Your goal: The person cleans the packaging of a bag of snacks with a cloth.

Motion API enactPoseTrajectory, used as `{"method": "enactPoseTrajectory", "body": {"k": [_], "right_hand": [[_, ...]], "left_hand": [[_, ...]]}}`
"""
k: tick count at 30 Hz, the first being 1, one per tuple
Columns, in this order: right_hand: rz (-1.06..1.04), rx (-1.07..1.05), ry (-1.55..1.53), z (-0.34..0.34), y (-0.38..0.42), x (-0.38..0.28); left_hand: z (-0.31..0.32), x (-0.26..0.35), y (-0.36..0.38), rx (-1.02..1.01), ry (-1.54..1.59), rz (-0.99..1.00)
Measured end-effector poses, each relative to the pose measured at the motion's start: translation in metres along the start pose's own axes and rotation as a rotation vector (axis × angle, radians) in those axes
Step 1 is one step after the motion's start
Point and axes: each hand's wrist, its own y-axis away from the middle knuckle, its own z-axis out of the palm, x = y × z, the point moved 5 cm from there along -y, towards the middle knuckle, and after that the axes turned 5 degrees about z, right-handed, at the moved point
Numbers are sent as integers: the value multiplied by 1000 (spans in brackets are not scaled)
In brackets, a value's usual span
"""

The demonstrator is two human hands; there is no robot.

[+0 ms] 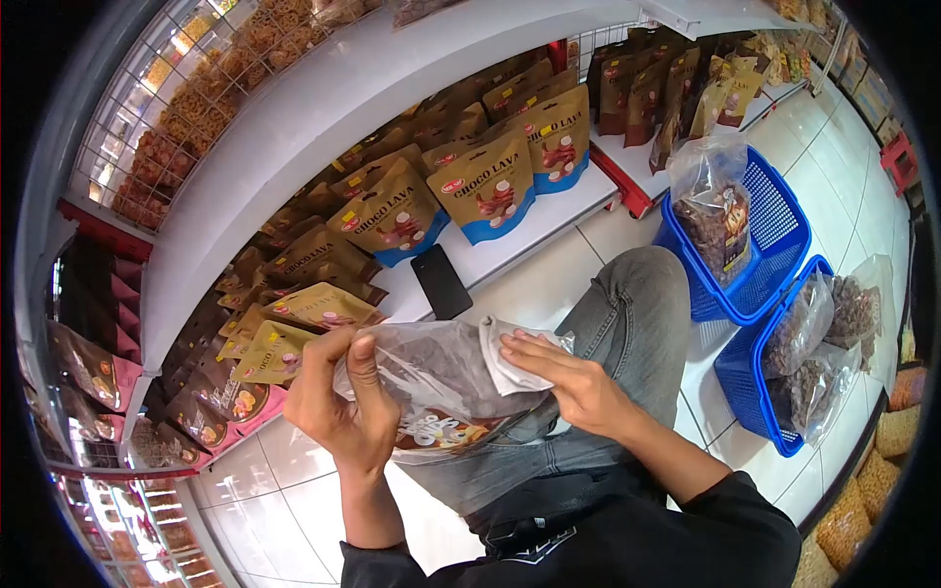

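Note:
A clear plastic bag (431,365) with dark brown contents and a printed label lies across my lap. My left hand (348,407) pinches its left end between thumb and fingers. On the bag's right part, my right hand (573,387) presses a folded white cloth (502,365) flat against the plastic. The bag's underside and part of its label are hidden by my hands and the angle. A black phone (441,281) rests on the shelf edge just beyond the bag.
Brown "Choco Lava" pouches (485,186) stand in rows on the white shelf (520,250). To the right, a blue basket (779,201) and a second blue basket (750,382) hold similar clear bags (828,392). My bent knee (642,284) is beside them, over white floor tiles (823,162).

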Motion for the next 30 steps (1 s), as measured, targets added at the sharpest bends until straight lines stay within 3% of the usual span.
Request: {"method": "enactPoseTrajectory", "body": {"k": [10,13,16,17,20,21,24,29,30], "right_hand": [[162,5,204,-28,9,33],[219,240,83,-51,-18,17],[19,203,59,-66,-55,-7],[-123,138,41,-70,-69,-21],[-284,60,-296,-61,-106,-53],[-298,-102,-479,-58,-119,-61],[-359,-346,-299,-45,-145,-73],[-371,-353,-385,-24,-152,-78],[-348,-340,-386,-24,-151,-75]], "left_hand": [[2,7,-2,-74,64,-13],[5,13,-6,-184,119,-38],[15,32,-24,-195,201,183],[14,32,-25,-256,194,164],[15,39,-32,-231,147,138],[12,40,-34,-241,90,126],[4,43,-44,-173,-44,215],[-5,20,-40,-276,127,171],[-9,8,-37,-268,259,58]]}}
